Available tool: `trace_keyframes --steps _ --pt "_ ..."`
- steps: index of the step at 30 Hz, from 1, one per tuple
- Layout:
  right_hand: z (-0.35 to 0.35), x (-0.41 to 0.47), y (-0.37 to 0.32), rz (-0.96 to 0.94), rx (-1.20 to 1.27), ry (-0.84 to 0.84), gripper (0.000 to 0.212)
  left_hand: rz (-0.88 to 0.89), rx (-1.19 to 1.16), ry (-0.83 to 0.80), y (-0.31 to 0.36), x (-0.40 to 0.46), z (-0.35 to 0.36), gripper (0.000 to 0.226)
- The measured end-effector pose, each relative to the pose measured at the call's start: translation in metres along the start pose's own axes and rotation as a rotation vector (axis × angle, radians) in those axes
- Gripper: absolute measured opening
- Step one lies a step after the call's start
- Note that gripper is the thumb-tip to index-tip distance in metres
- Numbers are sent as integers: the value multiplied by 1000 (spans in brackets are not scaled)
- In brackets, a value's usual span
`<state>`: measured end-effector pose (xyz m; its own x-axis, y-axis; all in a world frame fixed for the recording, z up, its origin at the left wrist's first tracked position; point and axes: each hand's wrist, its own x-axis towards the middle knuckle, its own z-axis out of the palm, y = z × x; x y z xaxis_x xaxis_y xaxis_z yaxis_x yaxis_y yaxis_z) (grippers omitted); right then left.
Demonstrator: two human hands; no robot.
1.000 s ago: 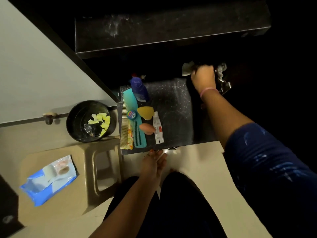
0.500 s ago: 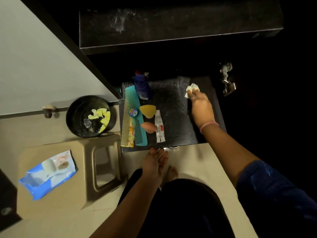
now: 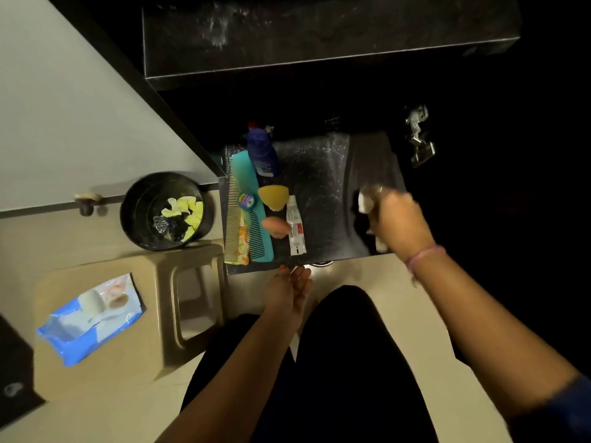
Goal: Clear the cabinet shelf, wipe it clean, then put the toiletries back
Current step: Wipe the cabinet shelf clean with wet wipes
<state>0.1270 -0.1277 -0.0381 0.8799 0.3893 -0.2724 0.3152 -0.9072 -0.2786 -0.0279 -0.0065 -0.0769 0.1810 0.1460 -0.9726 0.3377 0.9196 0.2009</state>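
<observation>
The dark cabinet shelf (image 3: 319,174) lies below me, dusty in the middle with a cleaner dark strip at its right. My right hand (image 3: 398,219) presses a white wipe (image 3: 364,199) onto the shelf near its front right corner. My left hand (image 3: 289,290) rests flat just in front of the shelf's front edge, fingers together, holding nothing. Toiletries line the shelf's left side: a blue bottle (image 3: 262,151), a teal comb (image 3: 251,206), a tan comb (image 3: 233,222), a small round tin (image 3: 246,199), a yellow sponge (image 3: 272,196), an orange sponge (image 3: 275,226) and a white tube (image 3: 295,225).
A black bin (image 3: 134,215) with yellow scraps stands left of the shelf. A beige plastic stool (image 3: 179,302) carries a blue wipes pack (image 3: 92,318). The open cabinet door (image 3: 64,107) is at the left, a metal hinge (image 3: 419,135) at the right. An upper shelf (image 3: 319,36) overhangs.
My right hand has dragged the wipe from the shelf's back right, near the hinge, forward to the front right corner, leaving a cleaner strip. The left hand has stayed put.
</observation>
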Motion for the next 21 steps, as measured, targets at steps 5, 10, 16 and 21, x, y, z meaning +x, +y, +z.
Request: trace_keyframes --steps 5,10,16,21 --pt "-15 133 -8 69 73 162 32 -9 15 24 3 -1 2 35" --pt "24 149 -28 70 118 100 34 19 -3 23 -2 -1 1 35" --pt "64 46 -9 -84 427 124 26 -6 -54 4 -2 0 0 37" --pt "93 -81 24 -188 161 17 42 -10 -75 5 -2 -3 3 38"
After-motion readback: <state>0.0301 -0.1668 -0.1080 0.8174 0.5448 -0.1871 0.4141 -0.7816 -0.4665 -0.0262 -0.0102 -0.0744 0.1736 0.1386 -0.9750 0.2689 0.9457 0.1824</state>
